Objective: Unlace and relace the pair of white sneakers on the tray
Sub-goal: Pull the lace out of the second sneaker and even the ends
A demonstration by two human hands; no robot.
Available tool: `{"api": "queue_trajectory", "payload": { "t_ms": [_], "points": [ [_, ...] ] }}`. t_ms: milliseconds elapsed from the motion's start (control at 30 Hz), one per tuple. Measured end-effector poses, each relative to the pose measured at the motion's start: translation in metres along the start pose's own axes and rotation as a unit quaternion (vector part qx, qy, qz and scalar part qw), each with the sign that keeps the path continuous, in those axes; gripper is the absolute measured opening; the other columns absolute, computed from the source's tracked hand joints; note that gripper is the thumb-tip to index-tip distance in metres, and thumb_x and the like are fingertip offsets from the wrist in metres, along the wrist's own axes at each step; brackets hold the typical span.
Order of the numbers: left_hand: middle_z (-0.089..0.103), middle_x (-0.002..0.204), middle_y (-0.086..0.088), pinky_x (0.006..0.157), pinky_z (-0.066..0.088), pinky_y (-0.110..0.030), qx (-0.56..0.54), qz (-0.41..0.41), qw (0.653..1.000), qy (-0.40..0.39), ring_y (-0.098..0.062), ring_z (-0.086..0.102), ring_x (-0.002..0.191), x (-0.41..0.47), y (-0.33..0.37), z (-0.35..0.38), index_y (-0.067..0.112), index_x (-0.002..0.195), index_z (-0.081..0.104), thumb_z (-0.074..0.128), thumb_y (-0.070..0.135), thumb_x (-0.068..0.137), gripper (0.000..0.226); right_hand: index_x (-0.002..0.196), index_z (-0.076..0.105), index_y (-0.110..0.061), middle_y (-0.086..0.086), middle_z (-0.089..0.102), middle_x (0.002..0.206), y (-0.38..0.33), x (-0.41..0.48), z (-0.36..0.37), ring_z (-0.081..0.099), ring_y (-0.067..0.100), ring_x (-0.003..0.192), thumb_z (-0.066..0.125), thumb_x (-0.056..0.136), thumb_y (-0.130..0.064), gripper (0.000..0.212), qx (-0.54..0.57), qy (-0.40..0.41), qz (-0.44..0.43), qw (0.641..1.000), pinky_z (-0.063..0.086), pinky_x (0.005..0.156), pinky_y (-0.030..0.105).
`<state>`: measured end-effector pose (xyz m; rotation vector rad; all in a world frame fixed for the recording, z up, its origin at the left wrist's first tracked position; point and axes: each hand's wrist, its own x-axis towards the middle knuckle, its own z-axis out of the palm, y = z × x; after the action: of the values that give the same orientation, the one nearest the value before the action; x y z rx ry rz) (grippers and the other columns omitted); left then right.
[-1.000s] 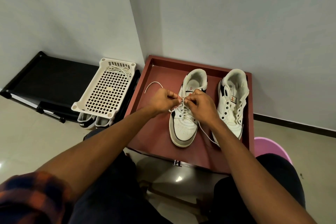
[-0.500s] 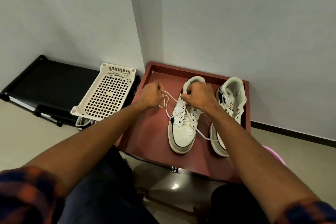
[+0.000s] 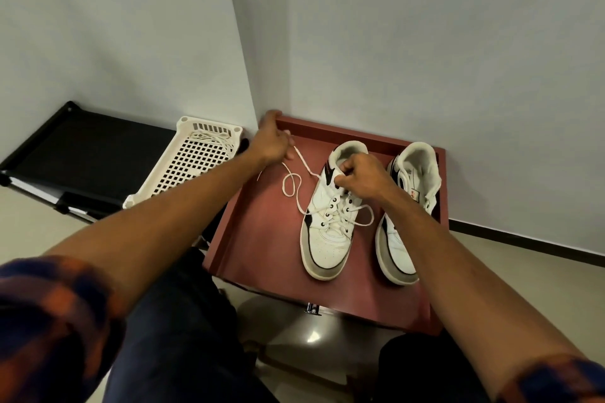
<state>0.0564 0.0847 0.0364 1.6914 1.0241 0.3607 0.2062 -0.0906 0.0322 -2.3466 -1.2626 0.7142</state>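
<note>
Two sneakers: both sit on the tray [image 3: 268,255], toes toward the person; the laced sneaker [image 3: 324,242] is the one in hand, and the second sneaker [image 3: 422,170] stands just beside it, partly behind the right forearm.
Left hand [image 3: 273,144]: fingers curled round the lace [image 3: 306,163], held out near the tray's far left corner — likely so the slack draws clear of the eyelets.
Right hand [image 3: 363,178]: fingers closed together in a pinch at the top of the laced sneaker, probably to pin it against the pull; whether lace is under them too, I cannot tell.
Lace path: from the left hand it loops over the tray floor and enters a side eyelet; the lower rows are crossed, and another loop spills off the far side.
Stage: unlacing, I judge — upper eyelets look free, lower ones threaded.
Basket [image 3: 183,173]: white, just left of the tray, holding a loose cord [image 3: 209,137], perhaps the second sneaker's lace kept out of the way.
</note>
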Motion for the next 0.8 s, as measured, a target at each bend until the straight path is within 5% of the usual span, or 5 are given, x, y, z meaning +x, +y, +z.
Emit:
{"api": "queue_trajectory", "payload": {
  "t_ms": [67, 167, 500, 700, 800],
  "points": [
    [0.07, 0.096, -0.01, 0.083, 0.058, -0.041, 0.122, 0.052, 0.987, -0.088, -0.025, 0.069, 0.079, -0.016, -0.009, 0.013, 0.015, 0.122, 0.056, 0.052, 0.004, 0.094, 0.031, 0.074, 0.073, -0.018, -0.006, 0.069, 0.061, 0.001, 0.001, 0.0, 0.063, 0.001, 0.055, 0.072, 0.082, -0.019, 0.008, -0.005, 0.002, -0.006, 1.0, 0.043, 0.055, 0.025],
    [0.071, 0.105, -0.005, 0.08, 0.05, -0.028, 0.264, 0.12, 0.941, -0.174, -0.018, 0.064, 0.085, -0.038, -0.019, 0.034, 0.012, 0.12, 0.065, 0.063, 0.013, 0.091, 0.028, 0.078, 0.074, -0.018, -0.006, 0.069, 0.066, 0.002, 0.002, 0.003, 0.064, 0.008, 0.063, 0.072, 0.082, -0.023, 0.007, -0.028, -0.001, -0.02, 0.999, 0.041, 0.057, 0.026],
    [0.057, 0.099, -0.002, 0.061, 0.041, -0.033, 0.468, 0.321, 0.815, -0.122, -0.023, 0.059, 0.088, -0.033, -0.022, 0.037, 0.015, 0.099, 0.066, 0.052, 0.026, 0.094, 0.018, 0.069, 0.059, -0.022, -0.005, 0.063, 0.067, 0.006, -0.002, 0.011, 0.059, 0.013, 0.063, 0.058, 0.091, -0.033, 0.024, -0.048, 0.002, -0.049, 0.998, 0.035, 0.057, 0.029],
    [0.061, 0.111, -0.012, 0.081, 0.05, -0.043, 0.454, 0.071, 0.881, 0.111, -0.039, 0.063, 0.1, 0.009, -0.006, -0.017, 0.018, 0.104, 0.068, 0.054, 0.024, 0.092, 0.02, 0.078, 0.063, -0.008, 0.005, 0.067, 0.072, 0.006, 0.002, 0.004, 0.059, 0.021, 0.066, 0.056, 0.093, -0.025, 0.024, -0.07, -0.037, -0.049, 0.996, 0.041, 0.061, 0.032],
    [0.053, 0.124, -0.013, 0.091, 0.051, -0.049, 0.435, 0.029, 0.896, 0.086, -0.041, 0.061, 0.108, 0.015, -0.002, -0.018, 0.02, 0.124, 0.061, 0.058, 0.027, 0.09, 0.035, 0.081, 0.063, -0.007, 0.007, 0.067, 0.076, 0.005, 0.004, 0.003, 0.059, 0.023, 0.07, 0.054, 0.095, -0.024, 0.023, -0.085, -0.052, -0.054, 0.994, 0.045, 0.065, 0.035]
  ]
}}
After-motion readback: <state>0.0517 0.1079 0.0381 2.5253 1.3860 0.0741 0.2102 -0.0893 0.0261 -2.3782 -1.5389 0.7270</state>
